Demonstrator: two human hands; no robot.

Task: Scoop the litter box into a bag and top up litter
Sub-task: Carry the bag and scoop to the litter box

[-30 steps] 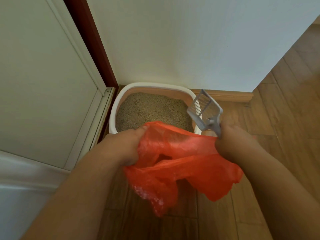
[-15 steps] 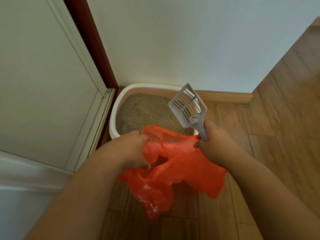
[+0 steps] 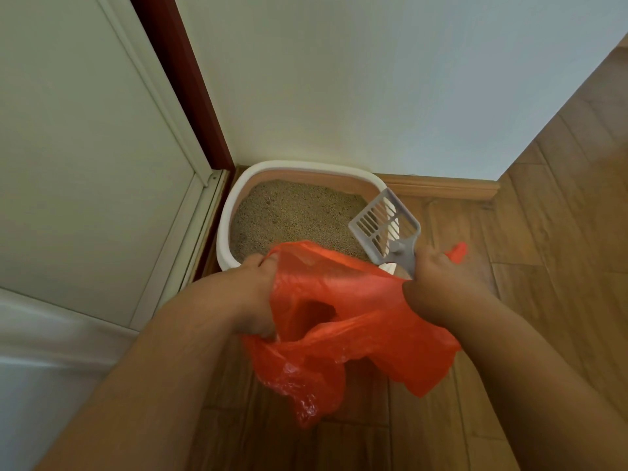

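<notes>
A white litter box (image 3: 227,212) with a pink inner wall stands in the corner, filled with tan litter (image 3: 295,215). Between my hands hangs an orange plastic bag (image 3: 339,321), its mouth pulled open in front of the box. My left hand (image 3: 251,294) grips the bag's left edge. My right hand (image 3: 441,283) grips the handle of a grey slotted scoop (image 3: 384,226) together with the bag's right edge. The scoop's blade points up over the box's right rim and looks empty.
A white wall (image 3: 373,79) rises behind the box, with a wooden skirting board (image 3: 441,188) along its foot. A pale door panel (image 3: 85,147) and dark red frame (image 3: 183,79) stand to the left. Wooden floor (image 3: 560,249) extends to the right and in front.
My right hand with the scoop swung left over the box, then back right, stretching the bag's mouth wider. A bag handle now sticks out beyond my right hand.
</notes>
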